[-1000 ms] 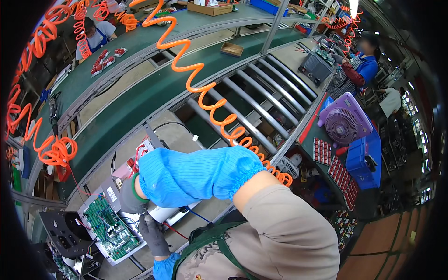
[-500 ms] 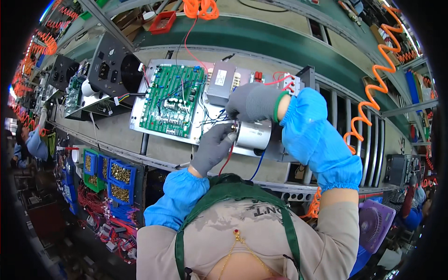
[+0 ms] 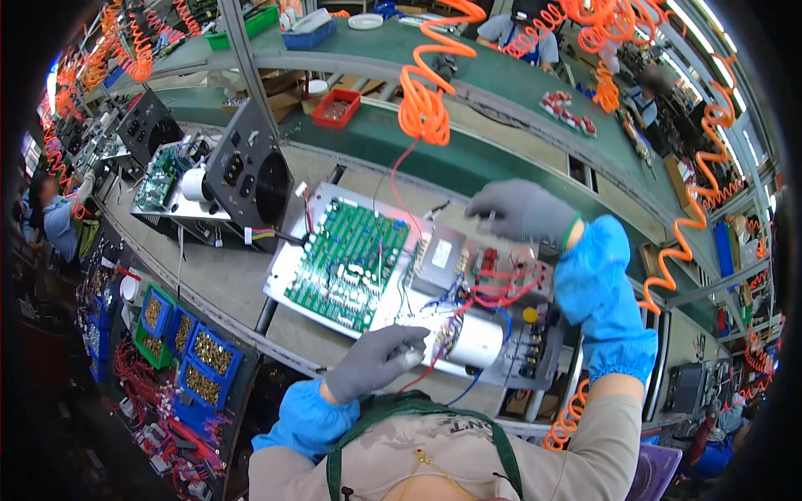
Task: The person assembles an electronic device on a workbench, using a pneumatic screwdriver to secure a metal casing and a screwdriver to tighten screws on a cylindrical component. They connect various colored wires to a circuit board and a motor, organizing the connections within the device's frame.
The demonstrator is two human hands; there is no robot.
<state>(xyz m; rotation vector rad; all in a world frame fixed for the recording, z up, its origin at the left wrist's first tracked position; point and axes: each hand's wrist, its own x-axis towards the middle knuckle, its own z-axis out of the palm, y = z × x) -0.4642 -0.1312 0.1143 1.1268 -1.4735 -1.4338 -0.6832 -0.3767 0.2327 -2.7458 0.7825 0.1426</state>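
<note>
White smooth cylinder (image 3: 479,342) lies at four o'clock from green rectangular circuit board (image 3: 347,265); from cylinder, grey-gloved left hand (image 3: 373,365) at nine, grey-gloved right hand (image 3: 525,212) at one; fingers bent, grip indeterminable; slack red wires (image 3: 505,301) could snag passing fingers.

Left grip (image 3: 378,361) half-curled, right grip (image 3: 522,212) farther forward, both gloved

We'd tag this a factory assembly line: green conveyor belt (image 3: 376,144) on the far side, orange coiled hoses (image 3: 426,117) overhead, blue parts bins (image 3: 224,380) near left, exposed circuit board (image 3: 347,263), co-worker (image 3: 60,224) at left.
</note>
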